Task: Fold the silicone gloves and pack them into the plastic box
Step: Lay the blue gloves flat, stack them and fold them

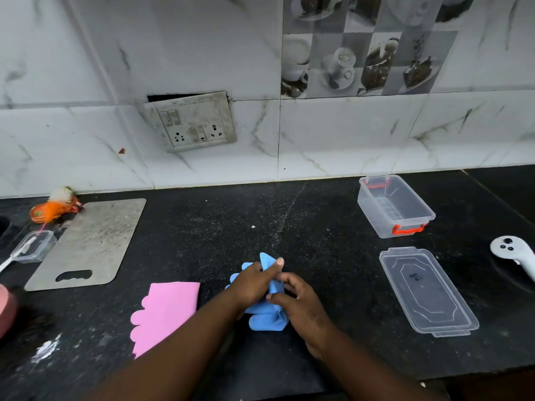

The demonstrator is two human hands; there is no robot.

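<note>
Centrally, near front edge of dark speckled surface: blue silicone glove, bunched and partly folded, lower part resting on the surface; one pointed corner sticks up past the fingers. Both hands on it; left hand pinches the upper part, thumb laid along the raised corner; right hand curls its fingers round the glove's middle, gripping it from the right side. Glove's finger tips poke out to the left beneath the left hand.

Just left of the left forearm: pink silicone glove, lying flat, apparently folded, scalloped finger edge pointing down-left; not touched by either hand.

Far right, close to the wall: clear plastic box with red-orange latches, open, standing upright; nothing visible inside. Its clear lid lies flat and separate, nearer the front edge, well apart from the gloves.

Left side: grey cutting board with a handle slot; small clear container beside it; orange object by the wall, kind uncertain. Right edge: white handheld controller. Wall: marble-pattern tiles, grimy switch plate hanging slightly askew.
</note>
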